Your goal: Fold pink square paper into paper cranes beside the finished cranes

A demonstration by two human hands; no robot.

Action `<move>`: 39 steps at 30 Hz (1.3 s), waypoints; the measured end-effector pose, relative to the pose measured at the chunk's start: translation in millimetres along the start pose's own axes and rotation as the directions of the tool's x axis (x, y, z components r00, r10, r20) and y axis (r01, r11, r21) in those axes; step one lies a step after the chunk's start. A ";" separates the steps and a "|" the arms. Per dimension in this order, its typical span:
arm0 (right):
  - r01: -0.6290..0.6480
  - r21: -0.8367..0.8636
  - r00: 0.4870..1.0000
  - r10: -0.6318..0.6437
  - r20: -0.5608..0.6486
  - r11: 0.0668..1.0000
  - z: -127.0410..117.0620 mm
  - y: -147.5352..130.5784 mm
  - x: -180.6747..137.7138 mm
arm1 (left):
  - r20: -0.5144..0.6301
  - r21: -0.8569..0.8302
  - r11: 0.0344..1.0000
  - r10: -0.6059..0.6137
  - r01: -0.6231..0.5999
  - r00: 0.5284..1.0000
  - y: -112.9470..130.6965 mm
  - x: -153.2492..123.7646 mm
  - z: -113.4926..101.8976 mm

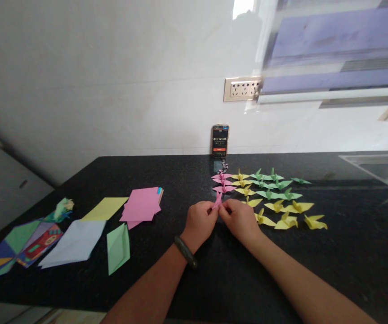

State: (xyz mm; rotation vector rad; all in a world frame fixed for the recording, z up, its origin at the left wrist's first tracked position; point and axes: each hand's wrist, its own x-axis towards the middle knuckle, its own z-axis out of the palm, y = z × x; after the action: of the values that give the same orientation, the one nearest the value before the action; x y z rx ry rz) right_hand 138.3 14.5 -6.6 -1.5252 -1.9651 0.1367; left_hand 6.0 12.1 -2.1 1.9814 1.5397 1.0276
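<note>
My left hand (199,221) and my right hand (240,218) meet over the black counter (187,279), both pinching a small folded pink paper piece (217,201) between their fingertips. Just behind it lie pink paper cranes (223,182) in a short column. To the right spread rows of yellow cranes (283,213) and green cranes (274,185). A dark bangle sits on my left wrist.
A stack of pink sheets (142,204), a yellow sheet (105,208), a pale blue sheet (75,240), a green folded sheet (118,247) and patterned papers (18,245) lie at left. A phone (220,140) with a timer leans on the wall. A sink (379,166) is far right.
</note>
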 end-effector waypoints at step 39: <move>-0.459 0.767 0.888 0.252 0.384 0.449 -4.1 -6.2 -3.1 | 0.024 -0.502 0.847 -0.186 0.173 0.982 -6.9 6.5 -3.2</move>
State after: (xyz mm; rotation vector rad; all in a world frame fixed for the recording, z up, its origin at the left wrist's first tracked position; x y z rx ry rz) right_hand 135.7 8.5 -1.9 -1.2027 -1.2774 1.3138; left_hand -0.1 19.9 -3.1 1.4402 1.2700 1.2268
